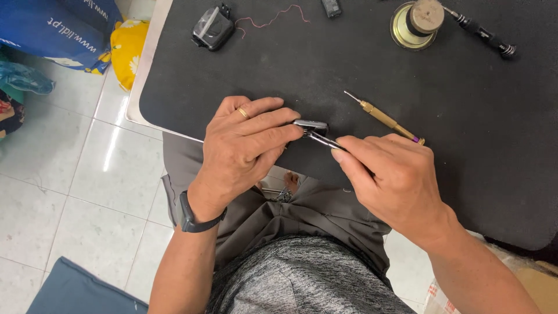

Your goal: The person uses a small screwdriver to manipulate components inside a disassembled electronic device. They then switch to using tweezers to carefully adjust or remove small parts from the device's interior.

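From the head camera, the left hand (247, 148) pinches a small dark metal part (311, 126) between thumb and fingers, at the near edge of the black mat (465, 151). The right hand (392, 180) is clenched around a thin dark tool (325, 140), its tip touching the part. A brass screwdriver (383, 118) lies just beyond the right hand; a second, black screwdriver (482, 33), a round tin (414, 26) and a black case (212, 27) sit well apart at the far side. The part is held right over the mat's edge (above the lap), so if the tool slips, it could spring free and drop to the tiled floor (75, 174).
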